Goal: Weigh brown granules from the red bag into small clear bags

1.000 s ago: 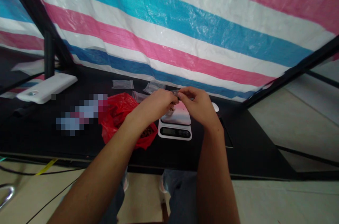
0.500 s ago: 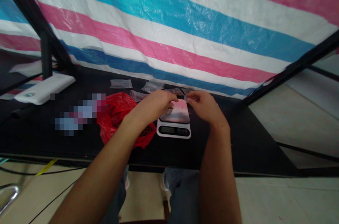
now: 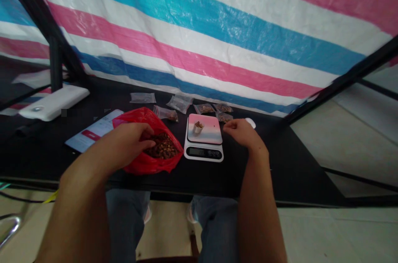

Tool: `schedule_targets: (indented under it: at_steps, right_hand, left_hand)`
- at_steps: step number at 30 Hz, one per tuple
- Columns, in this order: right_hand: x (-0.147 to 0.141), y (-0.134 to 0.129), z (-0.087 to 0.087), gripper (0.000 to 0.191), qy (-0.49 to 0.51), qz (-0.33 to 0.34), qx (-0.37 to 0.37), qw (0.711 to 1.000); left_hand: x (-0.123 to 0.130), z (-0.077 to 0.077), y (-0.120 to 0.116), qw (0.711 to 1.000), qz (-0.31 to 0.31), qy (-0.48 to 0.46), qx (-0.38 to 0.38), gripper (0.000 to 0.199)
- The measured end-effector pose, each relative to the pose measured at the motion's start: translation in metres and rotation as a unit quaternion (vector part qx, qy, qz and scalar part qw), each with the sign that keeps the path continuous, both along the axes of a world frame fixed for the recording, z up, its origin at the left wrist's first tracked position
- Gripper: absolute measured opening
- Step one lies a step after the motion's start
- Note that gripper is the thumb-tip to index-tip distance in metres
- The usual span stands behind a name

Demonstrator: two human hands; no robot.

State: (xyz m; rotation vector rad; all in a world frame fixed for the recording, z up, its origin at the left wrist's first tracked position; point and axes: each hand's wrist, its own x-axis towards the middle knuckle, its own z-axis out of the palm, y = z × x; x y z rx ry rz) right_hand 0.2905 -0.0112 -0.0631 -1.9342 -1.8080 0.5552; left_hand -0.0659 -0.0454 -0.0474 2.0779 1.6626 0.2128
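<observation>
My left hand [image 3: 137, 141] is at the mouth of a red plastic bag [image 3: 146, 167], thumb and fingers apart. Small brown dried pieces [image 3: 164, 147] fill the bag. To its right stands a white kitchen scale [image 3: 203, 158]. On the scale's plate sits a small whitish cup [image 3: 197, 129] with brown pieces in it, and a tiny dark piece [image 3: 214, 126] lies apart from it. Beside the plate's right edge, my right hand [image 3: 241, 130] has its fingertips pressed together. Whatever they may hold is too small to make out.
Behind the scale lie small zip bags with brown contents [image 3: 205, 108] and others that look flat [image 3: 143, 97]. A sheet with a red mark [image 3: 90, 134] is left of the red bag. A white round thing [image 3: 250, 122] lies behind my right hand. Striped sheeting [image 3: 199, 47] hangs behind.
My left hand has gone from above the scale's plate, leftward to the red bag, and its fingers have parted. The cup stands uncovered on the plate. My right hand has shifted slightly down and right.
</observation>
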Motion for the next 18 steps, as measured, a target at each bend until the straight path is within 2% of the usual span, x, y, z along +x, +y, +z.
schedule_targets:
  at_steps: [3,5,7,9,12,14,16,18]
  right_hand:
    - [-0.016,-0.004,0.017,0.016,0.035,0.048,0.082,0.995]
    - [-0.031,-0.004,0.023,0.016,0.060,0.097,0.108,0.988]
    - [-0.047,-0.002,0.024,0.017,0.068,0.139,0.118,0.981]
    - [-0.059,0.001,0.023,0.017,0.048,0.162,0.113,0.979]
    - [-0.075,0.002,0.023,0.019,0.001,0.162,0.124,0.979]
    - [-0.089,-0.002,0.027,0.021,-0.006,0.165,0.156,0.974]
    - [-0.109,-0.010,0.030,0.022,0.005,0.198,0.169,0.966]
    - [-0.132,-0.020,0.028,0.022,0.004,0.267,0.122,0.956]
  left_hand:
    - [-0.011,0.011,-0.002,0.999,0.027,0.025,0.036,0.023]
    - [-0.018,0.014,-0.003,0.997,0.041,0.036,0.056,0.029]
    - [-0.024,0.014,-0.004,0.992,0.078,0.071,0.074,0.046]
    - [-0.028,0.011,-0.007,0.979,0.149,0.101,0.098,0.067]
    - [-0.032,0.004,-0.008,0.971,0.217,0.078,0.068,0.087]
    - [-0.033,-0.003,-0.007,0.979,0.198,0.045,0.038,0.089]
    - [-0.032,-0.012,-0.002,0.988,0.144,0.010,0.055,0.082]
    - [-0.030,-0.019,0.003,0.991,0.087,-0.033,0.092,0.078]
